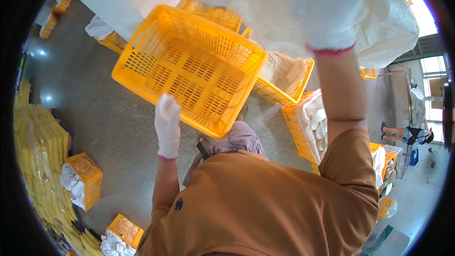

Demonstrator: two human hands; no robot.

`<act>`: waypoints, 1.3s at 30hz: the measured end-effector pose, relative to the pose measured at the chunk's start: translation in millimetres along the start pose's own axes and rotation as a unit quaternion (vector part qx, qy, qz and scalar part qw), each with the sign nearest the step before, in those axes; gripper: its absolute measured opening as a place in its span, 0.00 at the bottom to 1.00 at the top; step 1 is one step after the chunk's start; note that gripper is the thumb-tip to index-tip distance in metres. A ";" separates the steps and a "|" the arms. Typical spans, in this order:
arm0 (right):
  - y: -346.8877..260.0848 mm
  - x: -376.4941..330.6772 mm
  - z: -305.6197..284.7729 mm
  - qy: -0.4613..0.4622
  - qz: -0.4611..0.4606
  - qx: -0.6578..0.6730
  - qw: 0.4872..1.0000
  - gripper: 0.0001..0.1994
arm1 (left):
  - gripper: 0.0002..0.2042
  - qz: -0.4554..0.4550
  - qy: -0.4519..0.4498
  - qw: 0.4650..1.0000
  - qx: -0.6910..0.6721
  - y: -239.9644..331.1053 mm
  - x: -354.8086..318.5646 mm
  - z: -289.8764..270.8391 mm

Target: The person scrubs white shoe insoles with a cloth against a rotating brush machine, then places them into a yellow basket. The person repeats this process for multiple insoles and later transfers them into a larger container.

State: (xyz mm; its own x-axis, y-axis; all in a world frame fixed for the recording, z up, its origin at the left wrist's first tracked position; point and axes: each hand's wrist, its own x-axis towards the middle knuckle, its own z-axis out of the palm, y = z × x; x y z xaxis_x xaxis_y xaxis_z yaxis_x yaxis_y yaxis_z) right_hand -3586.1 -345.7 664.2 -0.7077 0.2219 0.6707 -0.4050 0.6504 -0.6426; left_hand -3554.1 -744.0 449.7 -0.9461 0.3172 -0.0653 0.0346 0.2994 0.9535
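My left hand point(168, 125), in a white knit glove with a pink cuff, is closed at the near rim of a yellow plastic crate point(189, 68). The crate has slatted walls, is tilted, and shows a bare inside. My right hand point(332, 14), gloved the same way, is raised at the upper right against a whitish translucent plastic sheet or bag point(388, 28). Motion smears that hand, and its fingers blend into the plastic. Behind the tilted crate, another yellow crate point(303, 83) with a beige liner partly shows.
A crate of white cloth items point(315, 123) stands right of my legs. Yellow plastic-wrapped stacks point(42, 156) line the left side, near crates with white items point(87, 180). A white panel point(102, 0) rises at the upper left. Far right, a person point(414, 135) is beside a fan point(431, 163).
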 end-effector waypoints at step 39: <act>101.6 -303.1 260.1 0.086 0.643 -0.114 0.752 0.13 | 0.37 -0.139 0.109 0.828 0.532 -95.2 312.7 -383.4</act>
State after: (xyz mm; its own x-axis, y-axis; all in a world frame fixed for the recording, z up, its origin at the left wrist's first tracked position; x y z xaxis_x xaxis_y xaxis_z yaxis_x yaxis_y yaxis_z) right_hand -3563.3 -535.8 299.3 -0.3354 0.8523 -0.4014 0.6755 -0.0795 -0.7331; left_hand -3976.7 -1018.4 451.3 -0.9967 -0.0333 -0.0734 -0.0409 0.9937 0.1041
